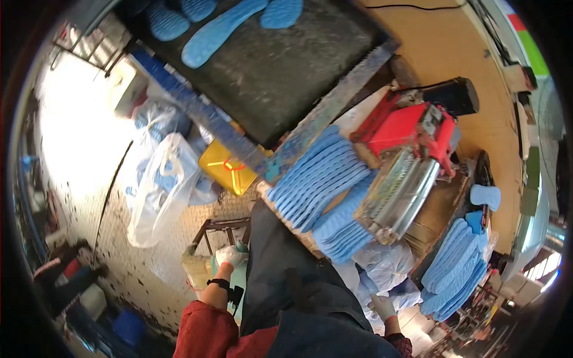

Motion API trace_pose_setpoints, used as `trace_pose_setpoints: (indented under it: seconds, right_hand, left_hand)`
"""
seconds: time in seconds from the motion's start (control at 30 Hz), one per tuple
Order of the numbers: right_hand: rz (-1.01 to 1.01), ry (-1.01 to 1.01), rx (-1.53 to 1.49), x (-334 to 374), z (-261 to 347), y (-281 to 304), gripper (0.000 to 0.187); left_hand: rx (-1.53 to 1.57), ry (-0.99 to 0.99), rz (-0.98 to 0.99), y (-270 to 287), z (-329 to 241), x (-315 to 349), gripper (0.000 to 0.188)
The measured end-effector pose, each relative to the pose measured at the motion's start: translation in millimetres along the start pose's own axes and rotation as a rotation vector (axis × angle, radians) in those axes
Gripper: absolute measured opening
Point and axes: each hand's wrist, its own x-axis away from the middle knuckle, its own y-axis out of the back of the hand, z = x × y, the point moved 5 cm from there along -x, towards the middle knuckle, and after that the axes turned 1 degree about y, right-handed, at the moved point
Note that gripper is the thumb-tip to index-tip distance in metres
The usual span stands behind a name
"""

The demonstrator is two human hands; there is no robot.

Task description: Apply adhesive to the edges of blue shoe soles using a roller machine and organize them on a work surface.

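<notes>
My left hand (231, 255), in a pale glove, hangs low beside my dark apron (286, 268). Its fingers look curled at a greenish thing (240, 246) next to a dark-framed stool (210, 230); what they grip is unclear. My right hand (383, 306), gloved too, is down at my right side beside clear plastic bags (388, 265); its fingers are too small and blurred to read. In front of me, stacks of blue shoe insoles (319, 179) lie on the bench corner, against a red machine (400, 128) with a shiny metal roller (412, 206).
Several loose blue insoles (224, 33) lie on a dark flat bed (292, 77) with a worn blue frame. A yellow can (225, 167) and stuffed plastic bags (164, 191) stand on the floor at left. More insoles (456, 268) are piled at right.
</notes>
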Motion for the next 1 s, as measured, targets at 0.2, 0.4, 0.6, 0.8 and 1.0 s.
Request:
trace_pose_setpoints:
  seconds: [0.2, 0.4, 0.6, 0.8, 1.0]
  right_hand:
    - [-0.056, -0.103, -0.06, 1, -20, -14, 0.055]
    - [-0.068, -0.128, -0.255, -27, -39, -58, 0.038]
    - [-0.176, -0.002, -0.349, -55, -11, -132, 0.037]
    - [-0.192, 0.225, -0.231, -95, -2, -190, 0.038]
    - [-0.722, 0.407, -0.393, -106, 12, -194, 0.038]
  left_hand:
    - [0.114, -0.147, -0.16, 22, -19, -65, 0.052]
    - [1.139, -0.234, 0.227, 28, -10, -118, 0.041]
    - [0.83, -0.46, 0.368, 65, 10, -148, 0.04]
    - [0.532, -0.695, 0.303, 118, 20, -137, 0.041]
    - [0.299, -0.839, -0.585, 190, 28, -50, 0.031]
